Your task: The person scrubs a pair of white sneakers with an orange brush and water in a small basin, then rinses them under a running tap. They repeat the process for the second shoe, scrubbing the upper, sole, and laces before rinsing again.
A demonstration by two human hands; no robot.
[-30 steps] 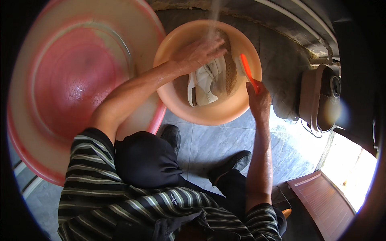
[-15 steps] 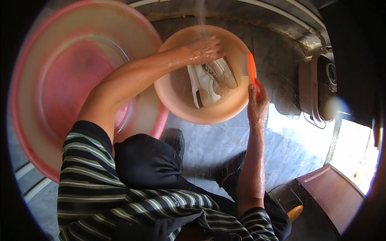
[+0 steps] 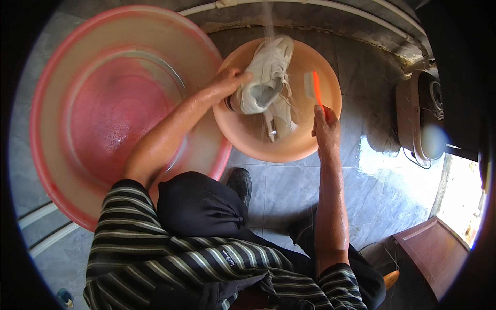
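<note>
My left hand (image 3: 232,83) grips a white lace-up sneaker (image 3: 265,72) by its side, holding it up over the orange basin (image 3: 321,139). A stream of water falls onto its toe end. Beneath it, a second white shoe (image 3: 283,118) lies partly covered in the basin. My right hand (image 3: 326,126) is closed round the handle of an orange scrubbing brush (image 3: 316,89). The brush's pale bristles face left, toward the sneaker, and stay apart from it. Both forearms look wet.
A large pink and cream tub (image 3: 49,129) stands on the left, right beside the basin. White pipes (image 3: 310,4) run along the wall at the back. A brownish appliance (image 3: 411,111) with a cord is at the right. Grey tiles (image 3: 279,191) cover the floor.
My left hand has drawn back from the running water and now holds one shoe raised out of the basin. The brush in my right hand has shifted slightly left.
</note>
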